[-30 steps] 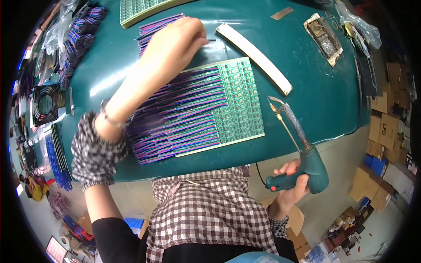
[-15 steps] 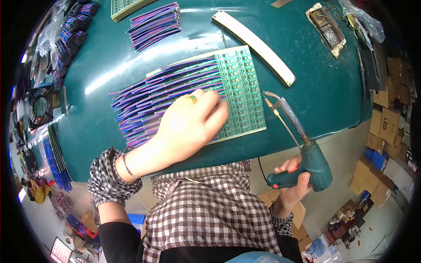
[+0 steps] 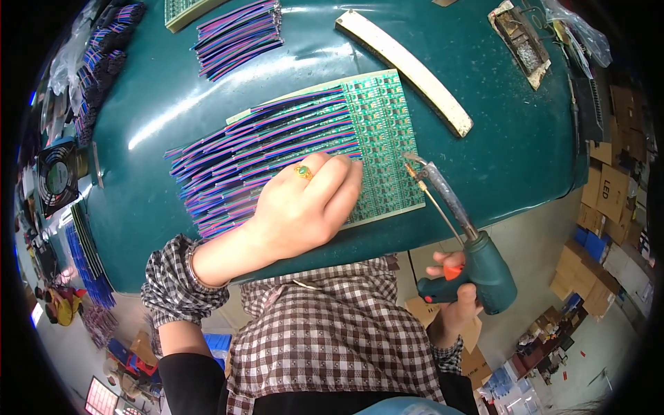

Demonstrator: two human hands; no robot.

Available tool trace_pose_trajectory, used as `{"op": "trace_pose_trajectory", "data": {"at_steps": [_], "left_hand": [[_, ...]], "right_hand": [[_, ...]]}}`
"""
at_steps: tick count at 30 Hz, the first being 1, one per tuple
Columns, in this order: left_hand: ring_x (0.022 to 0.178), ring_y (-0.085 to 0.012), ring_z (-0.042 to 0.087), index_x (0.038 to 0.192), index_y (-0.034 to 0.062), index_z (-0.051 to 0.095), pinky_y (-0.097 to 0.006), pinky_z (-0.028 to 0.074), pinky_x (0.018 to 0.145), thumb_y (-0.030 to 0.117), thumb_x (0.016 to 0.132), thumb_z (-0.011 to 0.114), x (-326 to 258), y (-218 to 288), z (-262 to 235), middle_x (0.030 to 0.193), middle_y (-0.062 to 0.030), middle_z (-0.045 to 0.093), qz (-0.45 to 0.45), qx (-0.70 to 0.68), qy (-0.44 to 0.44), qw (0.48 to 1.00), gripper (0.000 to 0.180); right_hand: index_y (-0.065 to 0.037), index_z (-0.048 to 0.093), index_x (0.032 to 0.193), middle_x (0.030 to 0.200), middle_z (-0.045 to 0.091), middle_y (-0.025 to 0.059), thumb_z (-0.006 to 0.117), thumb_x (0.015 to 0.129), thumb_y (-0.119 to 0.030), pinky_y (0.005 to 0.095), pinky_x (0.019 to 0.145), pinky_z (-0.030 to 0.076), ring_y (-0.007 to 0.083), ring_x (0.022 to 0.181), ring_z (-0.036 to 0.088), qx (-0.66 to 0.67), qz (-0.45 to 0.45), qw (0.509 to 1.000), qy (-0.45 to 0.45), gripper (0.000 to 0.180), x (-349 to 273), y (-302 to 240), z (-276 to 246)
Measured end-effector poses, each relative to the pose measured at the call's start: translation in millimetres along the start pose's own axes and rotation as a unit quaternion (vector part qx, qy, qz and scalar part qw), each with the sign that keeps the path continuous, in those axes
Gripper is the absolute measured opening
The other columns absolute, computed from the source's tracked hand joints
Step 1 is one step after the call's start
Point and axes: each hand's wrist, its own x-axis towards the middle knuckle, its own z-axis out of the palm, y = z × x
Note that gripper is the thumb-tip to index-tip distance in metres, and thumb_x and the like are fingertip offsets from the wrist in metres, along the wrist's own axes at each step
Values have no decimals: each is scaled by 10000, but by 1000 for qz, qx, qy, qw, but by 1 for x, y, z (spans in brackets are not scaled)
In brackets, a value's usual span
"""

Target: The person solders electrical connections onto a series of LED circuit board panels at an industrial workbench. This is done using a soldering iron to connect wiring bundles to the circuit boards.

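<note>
A green circuit board panel (image 3: 385, 124) lies near the table's front edge. Rows of blue, pink and black wires (image 3: 290, 128) run leftward from its middle. My left hand (image 3: 299, 200) rests over the panel's lower part, fingers curled down, a green-stoned ring on one. Its fingertips are hidden beneath it, so what they pinch cannot be seen. In my right hand (image 3: 458, 304) is a dark green soldering gun (image 3: 492, 277) with a red trigger. The gun's metal tip (image 3: 415, 162) hovers at the panel's right edge, beside a thin brass-coloured feed tube (image 3: 439, 209).
A long white bar (image 3: 408, 72) lies beyond the panel. Far right sits a worn metal tray (image 3: 519, 43) with solder scraps. Bundled wires (image 3: 238, 34) lie at the back, with another board stack (image 3: 183, 12). A black fan (image 3: 59, 176) stands at the left edge.
My right hand has brought the soldering gun slightly left, its tip now at the panel's edge. My left hand keeps nearly the same place over the panel. The whole view has shifted a little.
</note>
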Motion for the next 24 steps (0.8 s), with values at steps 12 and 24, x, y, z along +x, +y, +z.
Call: {"op": "trace_pose_trajectory", "data": {"at_steps": [12,24], "left_hand": [[753,-206,607,1005,-45,668,-295,517,619,67,672,644,0,-11,1,915,-95,609,-19,-42,-7,999,352],[755,-205,600,1008,-30,668,-297,509,608,70,662,649,-1,-14,3,916,-81,599,-23,-58,-13,998,361]], "right_hand": [[87,442,1271,947,660,134,823,782,-332,378,824,566,253,917,672,-23,56,998,-25,748,0,7,8],[117,413,1304,945,679,108,832,779,-301,362,864,550,204,906,677,-76,54,994,-57,791,-1,19,6]]}}
